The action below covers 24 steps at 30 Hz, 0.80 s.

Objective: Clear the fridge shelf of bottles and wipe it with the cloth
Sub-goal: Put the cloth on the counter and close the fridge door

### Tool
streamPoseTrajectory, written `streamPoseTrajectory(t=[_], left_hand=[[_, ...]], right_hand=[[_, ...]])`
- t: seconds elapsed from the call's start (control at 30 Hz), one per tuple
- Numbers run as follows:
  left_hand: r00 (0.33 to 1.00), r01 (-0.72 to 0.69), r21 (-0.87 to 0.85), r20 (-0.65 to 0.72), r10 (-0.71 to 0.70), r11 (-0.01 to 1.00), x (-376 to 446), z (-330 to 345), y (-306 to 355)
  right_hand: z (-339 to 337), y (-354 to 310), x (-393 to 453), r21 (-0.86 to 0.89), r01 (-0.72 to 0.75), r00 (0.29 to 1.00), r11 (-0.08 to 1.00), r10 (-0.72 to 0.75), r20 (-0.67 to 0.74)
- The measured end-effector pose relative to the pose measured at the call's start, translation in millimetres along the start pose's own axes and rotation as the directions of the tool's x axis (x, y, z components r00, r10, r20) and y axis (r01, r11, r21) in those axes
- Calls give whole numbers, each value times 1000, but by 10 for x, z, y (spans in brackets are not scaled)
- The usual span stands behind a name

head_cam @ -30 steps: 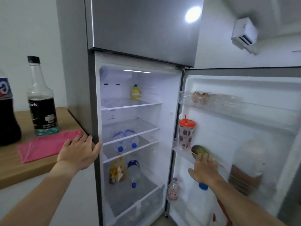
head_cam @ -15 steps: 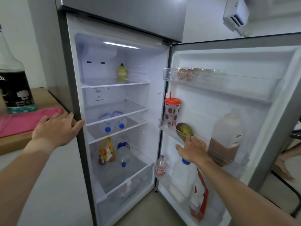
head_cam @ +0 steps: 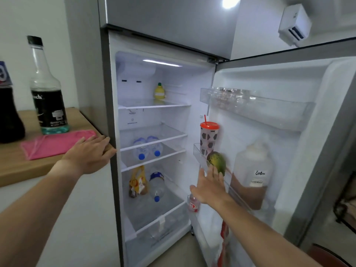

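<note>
Camera swung left — pink cloth (head_cam: 57, 144) back on wooden counter (head_cam: 23, 166)

Two blue-capped bottles (head_cam: 147, 149) lying on shelf (head_cam: 154, 159); pink cloth (head_cam: 55, 144) flat on counter.

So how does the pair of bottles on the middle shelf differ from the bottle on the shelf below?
The pair of bottles lies side by side on the middle shelf; the lower bottle lies alone, beside a yellow packet. The pair's labels look pale; the lower bottle has a dark blue band. Shared: all are clear plastic, on their sides, blue caps toward the door opening. Neither hand touches any of them.
</note>
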<state>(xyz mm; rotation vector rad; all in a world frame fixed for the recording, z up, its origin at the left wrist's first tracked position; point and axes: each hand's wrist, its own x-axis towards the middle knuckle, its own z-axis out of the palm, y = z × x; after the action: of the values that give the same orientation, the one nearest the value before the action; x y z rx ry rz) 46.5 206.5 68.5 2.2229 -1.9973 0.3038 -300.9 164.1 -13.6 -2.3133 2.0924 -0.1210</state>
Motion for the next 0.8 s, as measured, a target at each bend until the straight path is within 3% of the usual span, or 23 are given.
streamPoseTrajectory(t=[0.2,0.33,0.53,0.67,0.8], left_hand=[[994,-12,-135,-110,-3,991,-160,-213,-226],[977,146,-177,-127,-169,973,-323,-273,-454],[979,175,-119,-88,-186,977,-587,-275,-523],[948,318,-58,-14,-319,946,-552,-152,-562],[924,380,-127,3,-382,916,-478,-168,-665]], right_hand=[[-119,-709,-117,161,238,971,958,-230,-68],[-280,-1297,-159,233,425,899,875,-377,-224],[-605,-2050,-200,281,620,782,732,-550,-293],[-689,-2460,-117,215,706,707,675,-649,-281],[-706,-2719,9,288,675,738,679,-633,-235]])
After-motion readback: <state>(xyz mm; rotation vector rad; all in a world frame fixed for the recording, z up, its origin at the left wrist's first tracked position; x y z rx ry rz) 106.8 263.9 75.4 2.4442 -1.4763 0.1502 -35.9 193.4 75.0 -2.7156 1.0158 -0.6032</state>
